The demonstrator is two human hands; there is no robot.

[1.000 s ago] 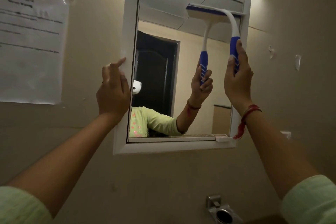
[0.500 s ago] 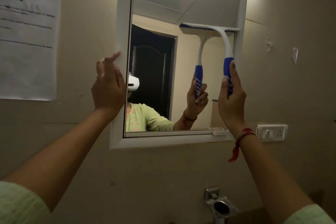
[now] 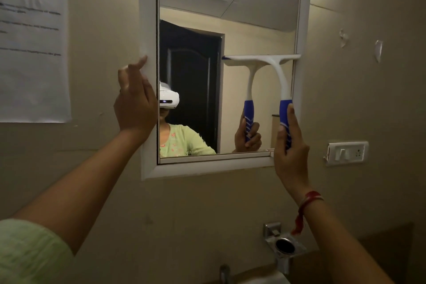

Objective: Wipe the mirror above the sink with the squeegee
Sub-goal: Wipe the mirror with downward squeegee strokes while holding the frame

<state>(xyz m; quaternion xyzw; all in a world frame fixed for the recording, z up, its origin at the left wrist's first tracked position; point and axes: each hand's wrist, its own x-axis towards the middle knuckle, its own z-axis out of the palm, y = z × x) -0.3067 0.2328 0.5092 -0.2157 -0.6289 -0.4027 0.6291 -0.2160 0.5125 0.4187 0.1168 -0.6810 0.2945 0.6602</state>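
Observation:
A white-framed mirror (image 3: 147,30) hangs on the beige wall. My right hand (image 3: 291,152) grips the blue handle of a white squeegee (image 3: 283,80). Its blade lies level against the glass on the right side, about halfway down, reaching the right frame. My left hand (image 3: 134,106) presses flat on the mirror's left frame, fingers slightly spread. The glass reflects the squeegee, my hand and a dark doorway.
A printed paper sheet (image 3: 32,48) is taped to the wall at the left. A white switch plate (image 3: 347,153) sits right of the mirror. Below are a chrome holder (image 3: 284,245), a tap (image 3: 224,273) and the top edge of a white sink (image 3: 265,280).
My right hand has drawn the squeegee down the right side of the mirror from near the top to about mid-height. My left hand stayed on the left frame.

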